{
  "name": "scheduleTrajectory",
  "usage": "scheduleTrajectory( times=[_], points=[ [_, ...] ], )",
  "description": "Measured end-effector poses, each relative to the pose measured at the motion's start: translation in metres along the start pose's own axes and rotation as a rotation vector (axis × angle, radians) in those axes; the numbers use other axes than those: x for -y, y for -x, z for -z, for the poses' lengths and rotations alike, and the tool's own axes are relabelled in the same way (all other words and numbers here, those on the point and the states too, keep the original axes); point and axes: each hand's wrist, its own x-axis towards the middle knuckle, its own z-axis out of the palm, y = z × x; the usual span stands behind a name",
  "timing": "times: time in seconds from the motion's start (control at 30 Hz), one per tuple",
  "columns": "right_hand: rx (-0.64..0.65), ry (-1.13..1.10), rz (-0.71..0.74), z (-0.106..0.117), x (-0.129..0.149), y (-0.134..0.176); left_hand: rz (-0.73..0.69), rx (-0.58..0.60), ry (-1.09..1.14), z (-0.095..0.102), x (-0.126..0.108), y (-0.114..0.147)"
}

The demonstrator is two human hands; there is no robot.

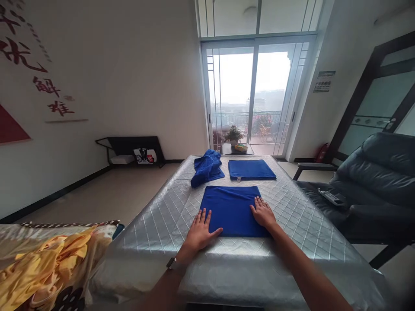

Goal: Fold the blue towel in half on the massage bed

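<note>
- Towel (231, 209), blue and folded flat into a rectangle, lies on the silver quilted table cover (304, 216) directly in front of you, near the front edge.
- Your left hand (201, 231) lies palm down, fingers spread and extended; it grips nothing, and its thumb and inner fingers rest on the towel's near-left corner while the rest of the hand sits on the cover.
- Your right hand (263, 212) is likewise flat and fully open, pressing on the towel's right edge, holding nothing.
- A watch strap (173, 264) shows on your left wrist.
- Farther along the table, a second folded blue towel (251, 169) lies flat, with a crumpled blue cloth (206, 167) just beside it on the left.
- A dark recliner chair (372, 181) stands to the right of the table; a patterned yellow cushion (48, 263) sits at lower left.
</note>
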Motion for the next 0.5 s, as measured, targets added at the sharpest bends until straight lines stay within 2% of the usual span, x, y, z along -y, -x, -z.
scheduleTrajectory(
  times=[0.07,0.13,0.2,0.3,0.37,0.43,0.5],
  points=[
    [-0.012,-0.004,0.002,-0.003,-0.001,0.000,0.016,0.014,-0.018,0.005,-0.003,-0.003],
    [-0.024,0.003,0.002,-0.004,0.000,0.000,0.015,-0.009,-0.025,0.009,-0.018,-0.012],
    [-0.029,0.013,0.004,-0.004,0.000,-0.001,-0.064,-0.057,-0.017,0.008,-0.045,-0.028],
    [-0.029,0.045,0.014,-0.005,-0.002,0.000,-0.307,-0.122,0.012,0.001,-0.103,-0.060],
    [-0.024,0.079,0.036,-0.005,-0.004,0.001,-0.419,-0.151,0.033,-0.007,-0.139,-0.081],
    [-0.019,0.099,0.053,-0.005,-0.006,0.002,-0.437,-0.176,0.054,-0.015,-0.162,-0.097],
    [-0.020,0.096,0.051,-0.004,-0.006,0.003,-0.399,-0.185,0.075,-0.022,-0.168,-0.105]
  ],
)
